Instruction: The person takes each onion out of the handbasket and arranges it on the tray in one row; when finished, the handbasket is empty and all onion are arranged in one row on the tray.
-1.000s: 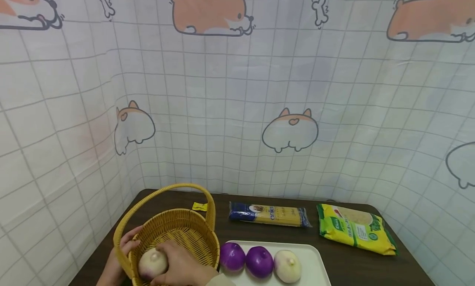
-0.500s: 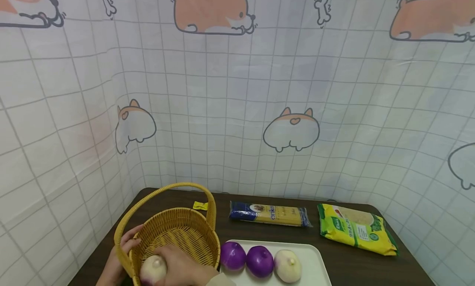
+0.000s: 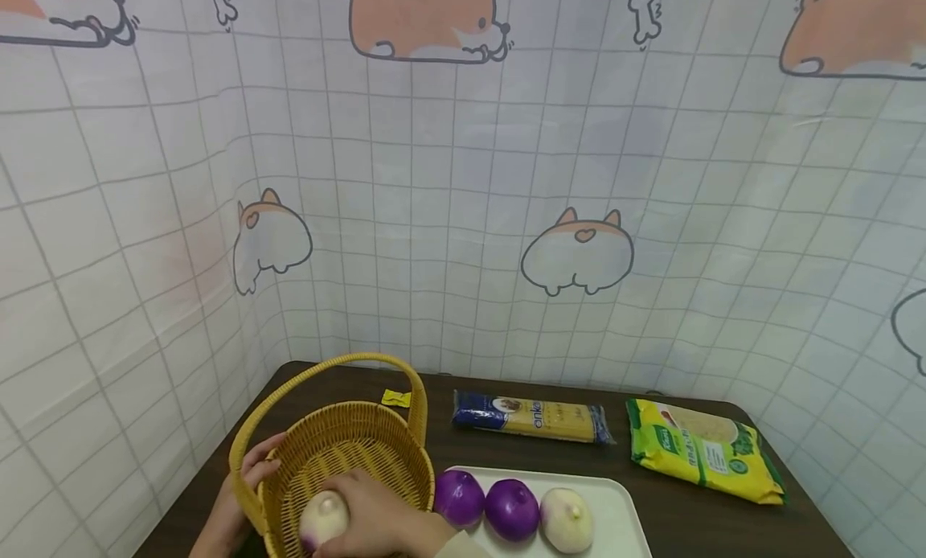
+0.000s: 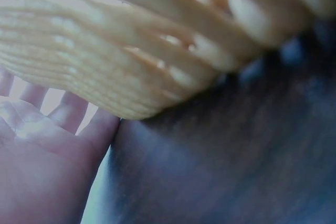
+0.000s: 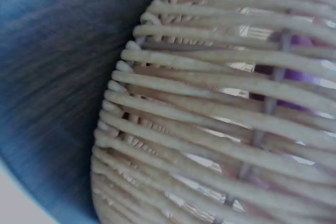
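Observation:
In the head view, a yellow wicker basket with a tall handle stands at the table's front left. My right hand reaches inside it, fingers curled round a white turnip with a purple blush, low against the left wall. My left hand is at the basket's outer left side, fingertips at the rim; the handle partly hides it. In the left wrist view its palm is flat, with outstretched fingers passing behind the woven wall. The right wrist view shows only wicker and tabletop; the right hand is hidden there.
Right of the basket, a white tray bears two round purple vegetables and a white turnip. Behind lie a spaghetti packet, a yellow Knorr packet and a small yellow wrapper. A patterned curtain backs the table.
My right hand and the turnip shift slightly right inside the basket, with the turnip turned a little. The whole head view drifts slightly right too. My left hand stays at the basket.

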A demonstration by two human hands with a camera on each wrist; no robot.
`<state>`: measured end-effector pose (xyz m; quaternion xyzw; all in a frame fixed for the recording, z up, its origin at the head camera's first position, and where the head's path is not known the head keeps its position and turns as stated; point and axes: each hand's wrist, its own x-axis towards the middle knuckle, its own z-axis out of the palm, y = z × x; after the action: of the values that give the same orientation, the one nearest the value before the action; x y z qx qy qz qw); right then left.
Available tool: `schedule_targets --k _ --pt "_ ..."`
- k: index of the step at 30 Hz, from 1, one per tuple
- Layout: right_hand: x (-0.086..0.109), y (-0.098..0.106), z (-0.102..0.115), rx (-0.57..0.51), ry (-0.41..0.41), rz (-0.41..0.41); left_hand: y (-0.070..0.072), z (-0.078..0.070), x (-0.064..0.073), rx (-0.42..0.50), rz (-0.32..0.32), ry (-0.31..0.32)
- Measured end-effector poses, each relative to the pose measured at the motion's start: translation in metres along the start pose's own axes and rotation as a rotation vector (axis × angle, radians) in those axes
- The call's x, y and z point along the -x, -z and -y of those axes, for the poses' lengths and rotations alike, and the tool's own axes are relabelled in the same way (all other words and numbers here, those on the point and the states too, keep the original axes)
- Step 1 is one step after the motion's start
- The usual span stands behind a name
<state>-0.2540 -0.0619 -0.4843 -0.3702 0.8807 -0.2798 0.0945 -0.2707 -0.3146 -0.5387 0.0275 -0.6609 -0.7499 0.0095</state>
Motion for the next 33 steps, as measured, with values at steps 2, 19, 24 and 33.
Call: schedule_targets --k 2,19,24,33 --pt "0.005 0.005 0.001 -0.025 0.004 -0.005 -0.001 -0.003 0.000 -0.002 0.008 0.002" --pt "0.060 0.041 -0.013 -0.245 0.096 -0.217 -0.006 -0.018 0.007 0.030 0.000 0.108" --pt "0.078 0.052 -0.021 -0.218 0.148 -0.286 -0.005 -0.016 0.006 0.047 0.009 0.087" --pt "0.109 0.081 -0.040 -0.145 0.120 -0.453 -0.004 -0.010 0.002 0.033 0.004 0.096"
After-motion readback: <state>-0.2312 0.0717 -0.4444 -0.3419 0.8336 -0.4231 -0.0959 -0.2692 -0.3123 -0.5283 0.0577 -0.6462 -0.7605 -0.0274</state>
